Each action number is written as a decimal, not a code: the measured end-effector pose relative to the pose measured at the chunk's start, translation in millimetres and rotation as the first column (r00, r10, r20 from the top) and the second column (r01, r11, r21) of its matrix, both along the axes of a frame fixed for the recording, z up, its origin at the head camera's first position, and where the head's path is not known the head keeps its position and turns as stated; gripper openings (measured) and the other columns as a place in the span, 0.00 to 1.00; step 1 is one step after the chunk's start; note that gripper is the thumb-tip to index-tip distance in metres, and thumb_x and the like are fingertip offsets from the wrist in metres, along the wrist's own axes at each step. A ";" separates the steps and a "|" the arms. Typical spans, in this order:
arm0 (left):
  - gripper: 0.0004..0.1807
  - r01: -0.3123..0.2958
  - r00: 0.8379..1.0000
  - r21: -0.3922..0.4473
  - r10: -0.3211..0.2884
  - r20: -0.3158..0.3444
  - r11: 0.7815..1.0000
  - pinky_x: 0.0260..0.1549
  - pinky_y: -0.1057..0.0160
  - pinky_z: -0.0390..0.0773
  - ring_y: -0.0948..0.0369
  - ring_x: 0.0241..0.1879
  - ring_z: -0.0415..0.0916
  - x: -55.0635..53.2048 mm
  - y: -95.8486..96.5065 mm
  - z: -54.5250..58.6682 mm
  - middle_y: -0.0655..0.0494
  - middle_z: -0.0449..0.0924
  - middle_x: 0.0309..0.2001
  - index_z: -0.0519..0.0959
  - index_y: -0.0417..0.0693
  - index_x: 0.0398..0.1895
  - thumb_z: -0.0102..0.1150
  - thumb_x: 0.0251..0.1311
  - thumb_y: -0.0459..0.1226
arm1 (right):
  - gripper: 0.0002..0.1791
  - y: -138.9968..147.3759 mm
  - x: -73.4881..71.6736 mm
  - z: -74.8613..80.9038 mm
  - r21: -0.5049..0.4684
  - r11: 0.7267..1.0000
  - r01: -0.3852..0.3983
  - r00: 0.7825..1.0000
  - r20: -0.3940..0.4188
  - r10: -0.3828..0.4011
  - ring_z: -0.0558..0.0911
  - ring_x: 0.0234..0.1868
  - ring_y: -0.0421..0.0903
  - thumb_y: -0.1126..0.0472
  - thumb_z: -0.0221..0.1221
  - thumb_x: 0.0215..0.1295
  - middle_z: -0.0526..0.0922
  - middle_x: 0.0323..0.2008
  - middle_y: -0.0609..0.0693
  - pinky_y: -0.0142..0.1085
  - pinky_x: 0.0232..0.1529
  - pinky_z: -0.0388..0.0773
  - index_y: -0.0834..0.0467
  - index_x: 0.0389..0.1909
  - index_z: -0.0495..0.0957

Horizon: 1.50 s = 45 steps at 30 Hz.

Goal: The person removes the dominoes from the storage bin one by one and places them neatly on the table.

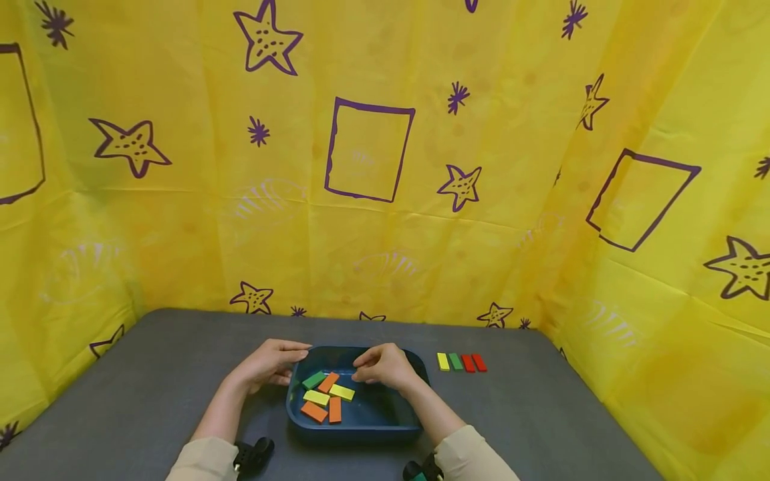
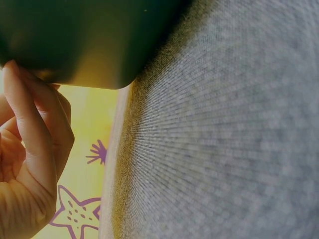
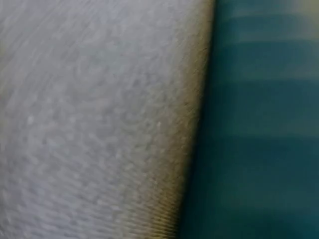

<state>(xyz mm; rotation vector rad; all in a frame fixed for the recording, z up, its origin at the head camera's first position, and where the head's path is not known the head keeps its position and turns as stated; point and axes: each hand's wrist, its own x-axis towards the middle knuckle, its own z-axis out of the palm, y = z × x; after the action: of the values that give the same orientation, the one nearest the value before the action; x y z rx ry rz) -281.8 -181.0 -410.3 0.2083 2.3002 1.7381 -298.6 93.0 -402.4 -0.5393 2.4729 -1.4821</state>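
A dark blue plastic bin sits on the table. Inside, toward its left, lie a green block, two yellow blocks and three orange blocks. My left hand grips the bin's left rim near the far corner; the left wrist view shows its fingers against the bin wall. Over the bin's inside, right of the blocks, is my right hand, fingers bent with tips close together. Whether anything is between those fingertips is hidden. The right wrist view has only the bin's side and the tabletop.
Right of the bin, a row of blocks lies on the dark grey table: one yellow, one green and two red. A yellow curtain with purple stars encloses the table's back and sides.
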 end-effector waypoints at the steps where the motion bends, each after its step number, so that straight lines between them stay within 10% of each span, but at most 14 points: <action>1: 0.29 0.001 1.000 0.003 -0.001 0.000 1.000 0.26 0.69 0.81 0.66 0.21 0.73 0.0 0.4 0.0 0.52 0.86 0.39 0.70 0.35 0.67 0.56 0.69 0.44 | 0.14 -0.2 0.7 -0.6 0.011 1.000 -0.006 1.000 0.012 0.005 0.87 0.32 0.46 0.65 0.72 0.52 0.89 0.35 0.57 0.42 0.38 0.87 0.66 0.41 0.86; 45: 0.29 -0.015 1.000 0.001 0.015 0.000 1.000 0.27 0.69 0.82 0.66 0.21 0.76 0.5 1.9 0.1 0.52 0.87 0.40 0.69 0.35 0.68 0.55 0.70 0.44 | 0.09 -13.6 12.2 -12.4 0.295 0.955 0.004 0.991 -0.127 0.035 0.76 0.21 0.39 0.66 0.76 0.42 0.85 0.20 0.49 0.30 0.22 0.72 0.62 0.25 0.88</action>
<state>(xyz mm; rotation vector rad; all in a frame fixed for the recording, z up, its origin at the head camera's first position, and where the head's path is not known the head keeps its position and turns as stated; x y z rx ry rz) -281.4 -179.1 -410.2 0.1917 2.3072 1.7469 -286.4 79.4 -414.8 -0.6121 2.7165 -1.0719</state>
